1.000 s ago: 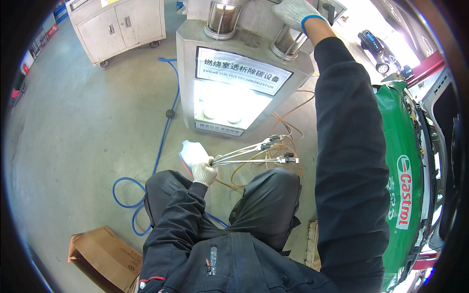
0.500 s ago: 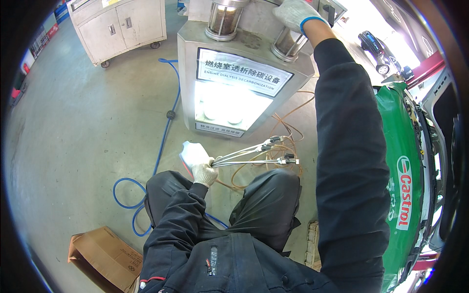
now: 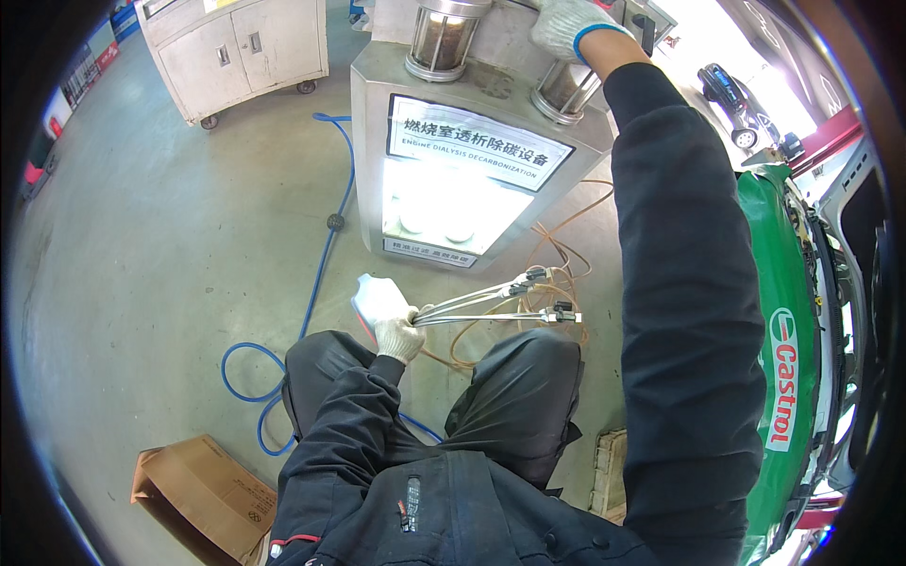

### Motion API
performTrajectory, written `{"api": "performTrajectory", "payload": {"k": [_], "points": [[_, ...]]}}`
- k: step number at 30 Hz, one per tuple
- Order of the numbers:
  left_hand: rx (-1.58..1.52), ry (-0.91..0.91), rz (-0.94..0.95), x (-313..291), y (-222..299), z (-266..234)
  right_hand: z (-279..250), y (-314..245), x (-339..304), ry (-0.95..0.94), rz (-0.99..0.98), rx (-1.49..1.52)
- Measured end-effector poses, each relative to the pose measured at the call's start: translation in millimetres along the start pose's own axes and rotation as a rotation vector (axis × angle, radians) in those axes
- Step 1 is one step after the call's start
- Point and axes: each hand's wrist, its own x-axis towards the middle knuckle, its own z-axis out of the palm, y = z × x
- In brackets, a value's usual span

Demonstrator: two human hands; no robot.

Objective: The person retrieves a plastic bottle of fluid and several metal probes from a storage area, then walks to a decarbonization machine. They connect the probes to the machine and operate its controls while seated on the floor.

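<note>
My left hand (image 3: 400, 338), in a white knit glove, is closed around a bundle of thin metal tubes (image 3: 462, 314) with small black-handled valves (image 3: 563, 311) at their far ends. Against the same hand rests a pale, flat-sided plastic container (image 3: 377, 297); whether the fingers grip it too I cannot tell. Stretched far forward, my gloved right hand (image 3: 566, 30) is at the top of a grey metal machine (image 3: 370, 170), above its right glass cylinder (image 3: 566, 90). The picture's top edge and the glove hide what those fingers do. A second glass cylinder (image 3: 444, 42) holds brown matter.
A lit window (image 3: 453, 203) glows in the machine's front. Blue hose (image 3: 326, 255) and brown hoses (image 3: 566, 255) lie on the floor. A white cabinet (image 3: 236, 57) stands far left, an open cardboard box (image 3: 203, 495) near left. At right is a car bay with a green cover (image 3: 783, 283).
The view has shifted slightly, so the machine and cabinet sit a little farther right. My left hand keeps its hold on the tubes, and my right hand stays at the machine's top.
</note>
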Motion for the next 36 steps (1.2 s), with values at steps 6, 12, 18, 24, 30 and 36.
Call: {"api": "performTrajectory", "payload": {"k": [6, 12, 18, 24, 30, 36], "points": [[0.007, 0.004, 0.009, 0.5, 0.3, 0.9, 4.5, 2.3, 1.9, 0.052, -0.018, 0.028], [-0.006, 0.010, 0.001, 0.2, 0.3, 1.6, 4.3, 1.6, 4.6, 0.020, -0.002, 0.030], [-0.011, 0.023, 0.000, 0.0, 1.3, 1.6, 11.0, 4.6, 6.0, 0.110, -0.023, 0.055], [0.012, 0.045, 0.039, 2.5, 1.1, 0.3, 24.3, 19.3, 10.0, 0.097, -0.241, -0.446], [-0.003, 0.050, 0.036, 1.2, 1.0, 2.2, 37.3, 19.5, 11.4, 0.242, -0.093, -0.207], [0.001, 0.040, 0.026, 1.4, -1.3, 3.5, 39.9, 18.5, 15.5, 0.250, -0.115, -0.252]]}}
